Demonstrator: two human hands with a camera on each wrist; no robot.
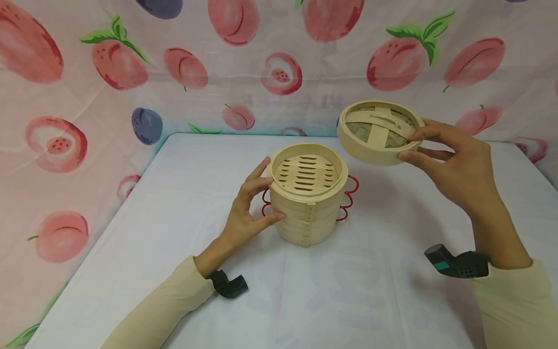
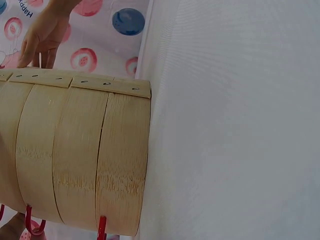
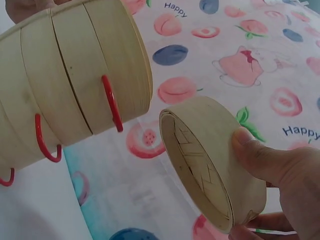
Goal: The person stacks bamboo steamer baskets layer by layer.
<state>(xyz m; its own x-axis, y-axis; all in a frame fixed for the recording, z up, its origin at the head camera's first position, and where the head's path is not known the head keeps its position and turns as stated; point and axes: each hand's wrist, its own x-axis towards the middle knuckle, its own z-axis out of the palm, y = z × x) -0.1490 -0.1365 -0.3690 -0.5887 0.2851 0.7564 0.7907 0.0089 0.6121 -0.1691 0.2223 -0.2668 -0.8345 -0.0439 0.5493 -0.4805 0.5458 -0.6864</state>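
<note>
A round bamboo steamer (image 1: pixel 322 213) of stacked tiers stands upright on the white tabletop, its slatted inner tray (image 1: pixel 307 172) showing through the uncovered top. Red loop handles (image 1: pixel 348 199) stick out from its sides. My left hand (image 1: pixel 244 203) holds its left side, thumb low on the front wall and fingers near the rim. Up to the right of the steamer, my right hand (image 1: pixel 464 167) grips the woven bamboo lid (image 1: pixel 370 154) by its edge, tilted and apart from the steamer. In the right wrist view, the thumb presses the lid's (image 3: pixel 215 130) outer wall.
A white cloth covers the table (image 1: pixel 348 300). Behind it and on the left hangs a fruit-printed cloth (image 1: pixel 322 63). Each wrist carries a dark camera mount (image 1: pixel 457 261).
</note>
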